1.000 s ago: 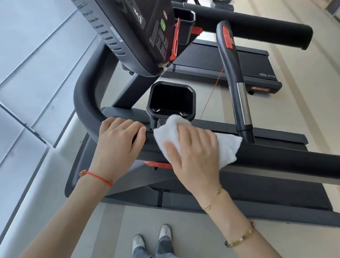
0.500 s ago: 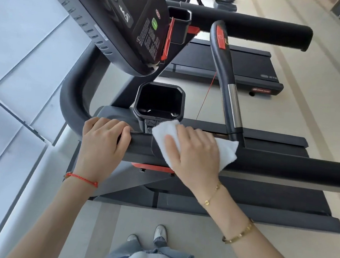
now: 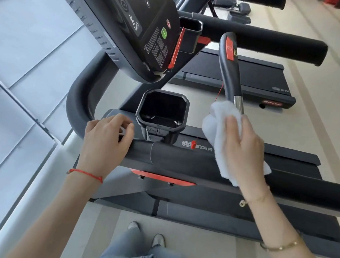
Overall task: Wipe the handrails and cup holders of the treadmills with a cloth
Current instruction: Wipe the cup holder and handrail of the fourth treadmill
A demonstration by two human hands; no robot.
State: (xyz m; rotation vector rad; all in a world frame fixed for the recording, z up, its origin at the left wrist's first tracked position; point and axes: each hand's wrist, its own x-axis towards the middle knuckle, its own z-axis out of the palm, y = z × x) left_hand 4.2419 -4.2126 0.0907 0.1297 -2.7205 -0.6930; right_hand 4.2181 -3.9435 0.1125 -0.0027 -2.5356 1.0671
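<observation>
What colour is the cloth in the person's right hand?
White. The cloth, held by the right hand, shows clearly in the head view.

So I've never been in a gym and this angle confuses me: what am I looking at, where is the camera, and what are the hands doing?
The camera sits on the person's head and looks down, so you see their own arms, legs and shoes. In front of them is a treadmill: the padded black bar across the picture is its handrail, the open black box is a cup holder, and the tilted panel above is the console. The right hand holds a white cloth beside the upright grip, above the handrail. The left hand rests on the handrail, its fingers loosely curled. More treadmills stand behind.
</observation>
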